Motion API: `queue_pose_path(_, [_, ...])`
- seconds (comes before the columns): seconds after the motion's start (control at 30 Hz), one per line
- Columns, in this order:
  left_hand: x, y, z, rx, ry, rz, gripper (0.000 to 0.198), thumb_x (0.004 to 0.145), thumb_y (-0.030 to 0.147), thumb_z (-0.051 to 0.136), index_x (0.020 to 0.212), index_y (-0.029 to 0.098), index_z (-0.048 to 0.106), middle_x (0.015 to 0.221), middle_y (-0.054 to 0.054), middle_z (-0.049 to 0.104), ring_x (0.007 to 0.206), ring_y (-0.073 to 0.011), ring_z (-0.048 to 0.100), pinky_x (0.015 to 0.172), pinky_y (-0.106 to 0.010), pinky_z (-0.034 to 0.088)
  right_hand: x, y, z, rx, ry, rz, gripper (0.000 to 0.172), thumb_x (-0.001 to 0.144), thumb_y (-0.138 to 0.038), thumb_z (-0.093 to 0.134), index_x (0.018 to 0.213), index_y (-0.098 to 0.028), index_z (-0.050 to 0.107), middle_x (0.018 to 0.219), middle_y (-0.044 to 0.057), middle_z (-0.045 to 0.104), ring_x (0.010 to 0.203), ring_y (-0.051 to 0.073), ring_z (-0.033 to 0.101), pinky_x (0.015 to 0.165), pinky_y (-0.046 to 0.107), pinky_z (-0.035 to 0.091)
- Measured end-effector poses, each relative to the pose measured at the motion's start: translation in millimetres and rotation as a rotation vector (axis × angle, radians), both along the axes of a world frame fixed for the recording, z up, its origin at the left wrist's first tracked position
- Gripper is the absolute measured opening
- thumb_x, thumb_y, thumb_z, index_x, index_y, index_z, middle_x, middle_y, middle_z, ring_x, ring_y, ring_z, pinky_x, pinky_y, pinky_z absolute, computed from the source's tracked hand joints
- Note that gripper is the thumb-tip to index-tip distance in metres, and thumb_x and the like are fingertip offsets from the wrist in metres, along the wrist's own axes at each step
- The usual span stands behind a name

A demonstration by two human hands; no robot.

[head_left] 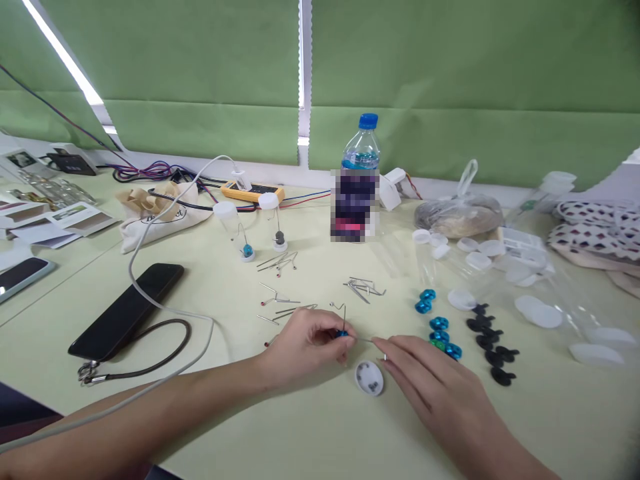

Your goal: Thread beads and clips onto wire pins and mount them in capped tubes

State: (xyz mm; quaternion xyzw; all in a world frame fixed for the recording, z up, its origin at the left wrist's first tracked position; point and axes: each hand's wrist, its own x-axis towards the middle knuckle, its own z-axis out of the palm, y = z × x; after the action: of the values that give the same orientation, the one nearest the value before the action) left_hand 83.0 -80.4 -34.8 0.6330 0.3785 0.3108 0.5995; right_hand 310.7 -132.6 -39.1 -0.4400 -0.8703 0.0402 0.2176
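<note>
My left hand (320,340) pinches a small blue metal piece (342,334) between thumb and fingers, and a thin bent wire (344,315) stands up from it. My right hand (435,380) is closed on a thin L-shaped metal key (365,341), its long end reaching toward the blue piece; whether they touch is hard to tell. Just below, between both hands, lies a round white cap (369,379) with several tiny dark parts in it. Beside the right hand are several blue metal pieces (439,323) and black pieces (484,325).
Bent metal rods (364,288) lie beyond my hands. Two clear tubes with white caps (225,211) stand behind, near a bottle (361,147). At left are a black phone (127,310) and a white cable (173,305) crossing my forearm. Clear tubes and white caps (538,311) fill the right.
</note>
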Motion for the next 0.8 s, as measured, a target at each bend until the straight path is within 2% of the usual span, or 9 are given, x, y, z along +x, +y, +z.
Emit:
queue_pose_path(0.1, [0.4, -0.5, -1.2, -0.01, 0.003, -0.007, 0.014, 0.084, 0.024, 0.063, 0.082, 0.012, 0.071, 0.07, -0.004, 0.066, 0.066, -0.0141, 0.063, 0.065, -0.025, 0.051, 3.6, -1.2, 0.5, -0.001, -0.069, 0.037, 0.034, 0.099, -0.011, 0.03, 0.126, -0.022, 0.049, 0.105, 0.007, 0.065, 0.092, 0.019, 0.065, 0.077, 0.03, 0.052])
queue_pose_path(0.3, [1.8, -3.4, 4.7, 0.113, 0.055, -0.041, 0.014, 0.084, 0.017, 0.06, 0.074, 0.013, 0.07, 0.07, -0.002, 0.064, 0.065, -0.0115, 0.058, 0.062, -0.022, 0.046, -2.8, 0.0, 8.7, -0.057, 0.023, 0.03, 0.031, 0.097, -0.011, 0.034, 0.122, -0.023, 0.049, 0.091, 0.002, 0.066, 0.077, 0.014, 0.065, 0.064, 0.024, 0.05])
queue_pose_path(0.4, [1.6, -3.0, 5.2, 0.082, 0.034, -0.059, 0.015, 0.084, 0.018, 0.06, 0.074, 0.013, 0.07, 0.07, -0.002, 0.064, 0.065, -0.0118, 0.058, 0.063, -0.023, 0.046, -4.9, 0.8, 9.9, -0.038, 0.023, 0.021, 0.029, 0.097, -0.011, 0.035, 0.119, -0.022, 0.05, 0.085, 0.001, 0.065, 0.072, 0.013, 0.064, 0.061, 0.023, 0.05])
queue_pose_path(0.53, [0.6, -1.3, 0.9, -0.074, -0.062, -0.049, 0.015, 0.084, 0.024, 0.063, 0.081, 0.012, 0.071, 0.069, -0.003, 0.065, 0.065, -0.014, 0.062, 0.066, -0.026, 0.051, -1.9, -0.8, 9.2, 0.154, -0.119, 0.029, 0.031, 0.096, -0.009, 0.033, 0.114, -0.018, 0.057, 0.1, 0.009, 0.067, 0.081, 0.018, 0.065, 0.068, 0.027, 0.052])
queue_pose_path(0.63, [1.0, -0.9, -0.1, -0.111, -0.092, -0.056, 0.015, 0.083, 0.025, 0.064, 0.081, 0.012, 0.071, 0.068, -0.004, 0.065, 0.064, -0.014, 0.062, 0.066, -0.026, 0.051, 0.5, -2.4, 10.5, 0.318, -0.161, 0.084, 0.036, 0.094, -0.003, 0.031, 0.115, -0.013, 0.059, 0.111, 0.014, 0.065, 0.089, 0.022, 0.064, 0.077, 0.034, 0.051])
queue_pose_path(0.73, [2.3, -1.9, 2.5, -0.135, -0.087, -0.052, 0.014, 0.082, 0.025, 0.066, 0.08, 0.012, 0.072, 0.064, -0.003, 0.064, 0.062, -0.0134, 0.061, 0.064, -0.025, 0.051, 1.5, -4.0, 11.6, 0.479, -0.196, 0.147, 0.036, 0.091, 0.002, 0.033, 0.112, -0.008, 0.061, 0.109, 0.016, 0.065, 0.097, 0.026, 0.062, 0.083, 0.039, 0.048])
queue_pose_path(0.8, [2.9, -2.8, 4.5, -0.147, -0.083, -0.046, 0.015, 0.081, 0.025, 0.067, 0.078, 0.011, 0.071, 0.063, -0.003, 0.064, 0.061, -0.0131, 0.061, 0.064, -0.025, 0.05, 1.5, -4.8, 11.2, 0.521, -0.207, 0.175, 0.035, 0.091, 0.003, 0.034, 0.111, -0.006, 0.061, 0.107, 0.016, 0.066, 0.1, 0.028, 0.061, 0.085, 0.04, 0.047])
